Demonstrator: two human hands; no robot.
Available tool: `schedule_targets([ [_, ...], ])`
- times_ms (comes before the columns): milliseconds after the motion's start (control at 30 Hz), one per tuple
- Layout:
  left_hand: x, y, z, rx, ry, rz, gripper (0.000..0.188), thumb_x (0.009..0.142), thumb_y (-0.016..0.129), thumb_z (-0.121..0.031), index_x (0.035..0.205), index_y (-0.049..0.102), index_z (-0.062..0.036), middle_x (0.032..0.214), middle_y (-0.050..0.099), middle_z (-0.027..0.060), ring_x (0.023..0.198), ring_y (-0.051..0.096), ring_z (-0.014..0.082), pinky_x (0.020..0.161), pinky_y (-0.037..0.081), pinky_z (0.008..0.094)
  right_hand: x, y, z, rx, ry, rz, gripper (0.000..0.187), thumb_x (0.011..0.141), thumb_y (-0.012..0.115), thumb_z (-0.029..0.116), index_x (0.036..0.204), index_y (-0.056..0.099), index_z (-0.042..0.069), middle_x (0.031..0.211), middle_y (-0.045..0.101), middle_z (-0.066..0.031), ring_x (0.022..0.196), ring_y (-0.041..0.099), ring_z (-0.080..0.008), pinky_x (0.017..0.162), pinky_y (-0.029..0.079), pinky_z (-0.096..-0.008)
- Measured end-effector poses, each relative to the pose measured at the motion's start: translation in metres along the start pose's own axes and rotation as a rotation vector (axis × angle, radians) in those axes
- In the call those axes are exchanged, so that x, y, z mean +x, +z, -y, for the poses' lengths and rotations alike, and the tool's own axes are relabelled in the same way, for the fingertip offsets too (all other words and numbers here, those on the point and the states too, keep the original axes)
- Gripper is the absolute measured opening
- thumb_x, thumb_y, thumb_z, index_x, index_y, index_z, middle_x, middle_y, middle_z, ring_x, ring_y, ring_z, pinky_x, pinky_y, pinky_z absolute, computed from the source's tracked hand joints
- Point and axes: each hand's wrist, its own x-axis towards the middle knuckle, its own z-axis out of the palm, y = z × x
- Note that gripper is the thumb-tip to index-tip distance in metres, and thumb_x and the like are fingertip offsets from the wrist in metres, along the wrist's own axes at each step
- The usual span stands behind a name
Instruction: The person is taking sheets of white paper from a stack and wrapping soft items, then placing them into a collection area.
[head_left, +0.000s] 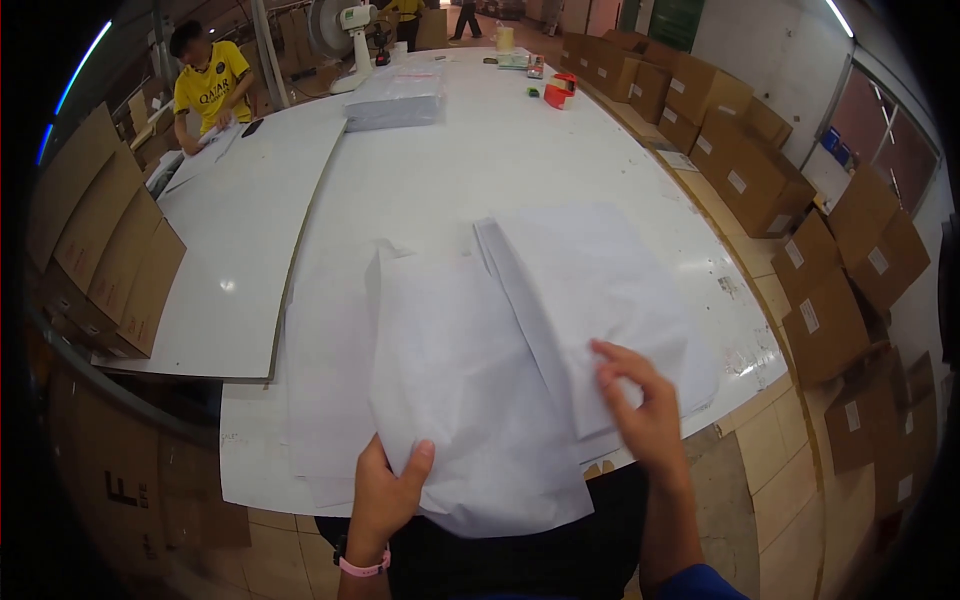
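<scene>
A large, thin white sheet [460,340], paper or fabric, lies across the near part of the table and sags over its front edge. My left hand [392,490] grips its lower left side, thumb on top. To the right, a stack of similar white sheets [640,270] has a raised, folded left edge. My right hand [640,400] is over the lower part of that stack, thumb and index finger apart, with nothing visible between them; whether the fingertips touch the sheet is unclear. More white sheets [325,370] lie flat at the left, partly covered.
The white table [560,150] stretches far ahead, bearing a wrapped white stack [395,98], a fan [345,40] and a red tape dispenser [560,92]. A raised board [240,260] and cardboard boxes [110,240] flank the left. More boxes [750,170] line the right. A person [212,85] works at far left.
</scene>
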Motion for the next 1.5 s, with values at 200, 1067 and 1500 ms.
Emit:
schedule_targets([
  [200, -0.002, 0.024, 0.024, -0.478, 0.022, 0.049, 0.059, 0.123, 0.062, -0.027, 0.166, 0.048, 0.0084, 0.162, 0.064, 0.0203, 0.142, 0.066, 0.0281, 0.118, 0.053, 0.0409, -0.065, 0.074, 0.049, 0.029, -0.075, 0.414, 0.013, 0.104, 0.084, 0.011, 0.117, 0.087, 0.011, 0.162, 0.074, -0.0115, 0.164, 0.054, -0.0433, 0.139, 0.03, -0.0641],
  [1067, -0.013, -0.015, 0.027, -0.322, -0.052, -0.151, 0.065, 0.11, 0.075, -0.008, 0.165, 0.046, 0.0125, 0.159, 0.064, 0.0226, 0.146, 0.062, 0.0297, 0.126, 0.047, 0.0423, -0.015, 0.005, -0.063, -0.515, 0.133, -0.166, 0.014, 0.102, 0.087, 0.017, 0.11, 0.09, 0.006, 0.128, 0.089, -0.008, 0.141, 0.069, -0.0392, 0.125, 0.046, -0.0505],
  [1500, -0.022, -0.009, 0.025, -0.667, -0.086, 0.167, 0.079, 0.118, 0.074, -0.03, 0.176, 0.033, 0.0041, 0.175, 0.048, 0.0206, 0.157, 0.051, 0.0269, 0.129, 0.044, 0.043, -0.077, 0.115, 0.063, 0.093, -0.254, 0.554, 0.018, 0.101, 0.087, 0.018, 0.119, 0.09, 0.016, 0.177, 0.059, -0.0126, 0.166, 0.046, -0.0509, 0.133, 0.041, -0.0564],
])
